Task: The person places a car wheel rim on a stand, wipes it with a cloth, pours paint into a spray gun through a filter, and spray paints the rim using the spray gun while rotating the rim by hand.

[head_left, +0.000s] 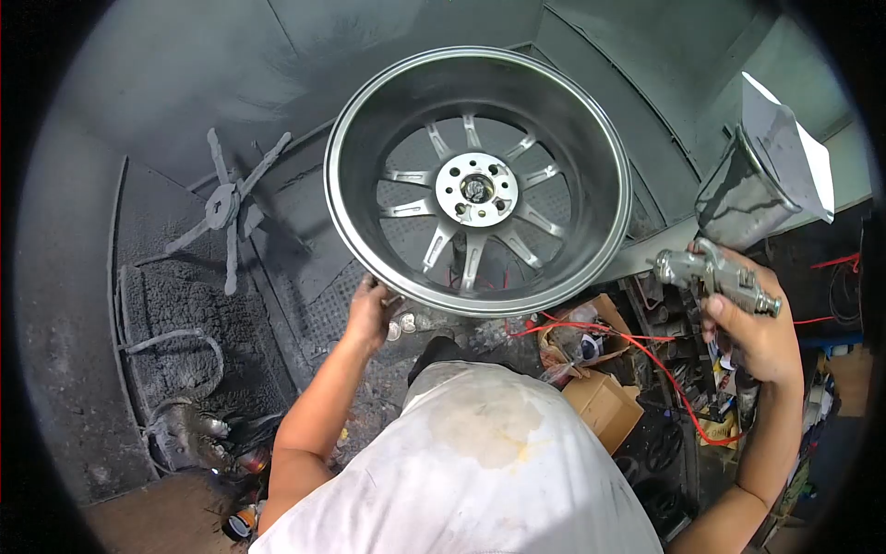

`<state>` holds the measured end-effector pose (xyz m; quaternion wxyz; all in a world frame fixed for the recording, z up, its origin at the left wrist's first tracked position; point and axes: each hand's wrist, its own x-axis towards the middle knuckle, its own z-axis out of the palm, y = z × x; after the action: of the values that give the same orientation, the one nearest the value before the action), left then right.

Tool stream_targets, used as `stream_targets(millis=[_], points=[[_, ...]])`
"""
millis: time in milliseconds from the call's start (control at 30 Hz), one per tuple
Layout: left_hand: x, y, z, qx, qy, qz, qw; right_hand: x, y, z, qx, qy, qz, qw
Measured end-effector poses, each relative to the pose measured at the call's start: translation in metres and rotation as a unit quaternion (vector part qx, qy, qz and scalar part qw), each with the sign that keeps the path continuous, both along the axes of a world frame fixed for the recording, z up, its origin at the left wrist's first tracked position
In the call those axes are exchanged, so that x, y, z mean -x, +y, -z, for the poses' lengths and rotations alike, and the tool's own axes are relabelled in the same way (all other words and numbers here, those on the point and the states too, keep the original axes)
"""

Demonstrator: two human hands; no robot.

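Observation:
A silver alloy wheel rim (448, 198) is in front of me, its hollow inner side facing me and its spokes and drilled hub showing. My left hand (371, 312) grips the rim's lower-left edge, with some of its fingers hidden behind the metal. Off to the right, my right hand (755, 323) is wrapped round a metal spray gun (688, 269), whose nozzle end points left toward the wheel. On top of the gun sits a paint-streaked cup (738, 198), and a white paper piece (801, 152) sticks out of its mouth.
A grey-coated stand with several arms (221, 207) is at the left by the booth wall (194, 74). Below it lies a rough, paint-crusted panel (189, 314). A red hose (666, 369) runs past cardboard boxes (604, 413) at the lower right.

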<state>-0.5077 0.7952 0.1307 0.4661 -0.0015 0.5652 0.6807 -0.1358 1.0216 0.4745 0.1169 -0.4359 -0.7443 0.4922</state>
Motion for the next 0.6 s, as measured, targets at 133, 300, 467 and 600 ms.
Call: stream_targets(millis=[133, 300, 467, 600], points=[[0.019, 0.000, 0.013, -0.019, -0.015, 0.008, 1.000, 0.009, -0.013, -0.010, 0.009, 0.025, -0.038, 0.999], [-0.042, 0.007, -0.004, -0.016, -0.040, 0.010, 0.999, 0.017, -0.002, 0.006, -0.094, 0.007, 0.029, 0.995], [-0.101, 0.014, -0.014, -0.053, -0.093, 0.018, 0.994, 0.016, 0.002, 0.009, -0.044, -0.003, 0.014, 0.999], [-0.112, 0.002, 0.012, -0.013, -0.070, 0.170, 0.983, 0.023, -0.014, -0.001, 0.015, 0.009, -0.035, 0.999]])
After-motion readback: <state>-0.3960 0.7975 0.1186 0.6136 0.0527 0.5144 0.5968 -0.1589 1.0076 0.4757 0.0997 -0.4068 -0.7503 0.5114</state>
